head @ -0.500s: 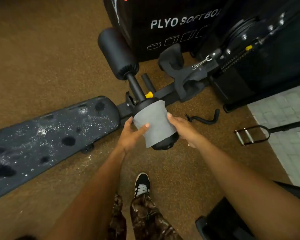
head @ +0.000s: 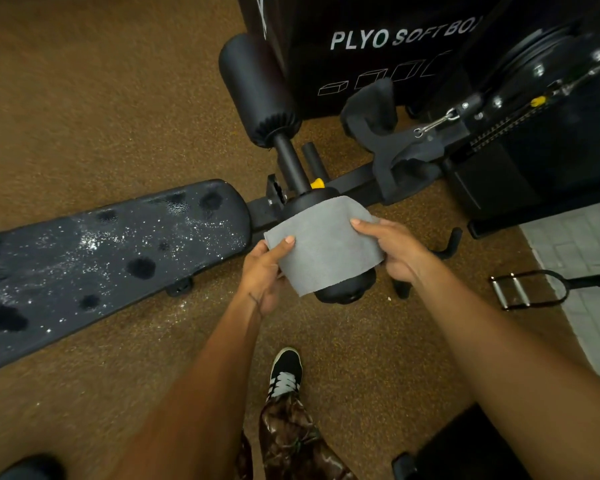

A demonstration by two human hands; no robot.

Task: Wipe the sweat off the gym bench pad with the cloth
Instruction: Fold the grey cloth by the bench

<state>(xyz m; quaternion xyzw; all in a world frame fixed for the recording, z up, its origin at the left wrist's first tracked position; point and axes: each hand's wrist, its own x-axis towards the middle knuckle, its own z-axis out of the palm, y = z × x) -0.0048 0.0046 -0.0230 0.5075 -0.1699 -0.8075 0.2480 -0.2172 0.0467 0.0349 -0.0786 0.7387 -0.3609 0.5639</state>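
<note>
Head view: left hand [head: 264,271] and right hand [head: 394,249] are each pinching the grey square cloth [head: 324,244] (2 opposite edges), draping it over a black foam roller [head: 340,289].

Grey cloth on black gym gear, brown floor

The cloth [head: 323,242] is plain grey; the bench pad [head: 94,261] is black, speckled with white glints and darker matte blotches. The floor [head: 84,109] is mottled brown. The plyo box [head: 378,53] is black with white lettering; the trousers [head: 291,441] are brown camouflage.
</note>
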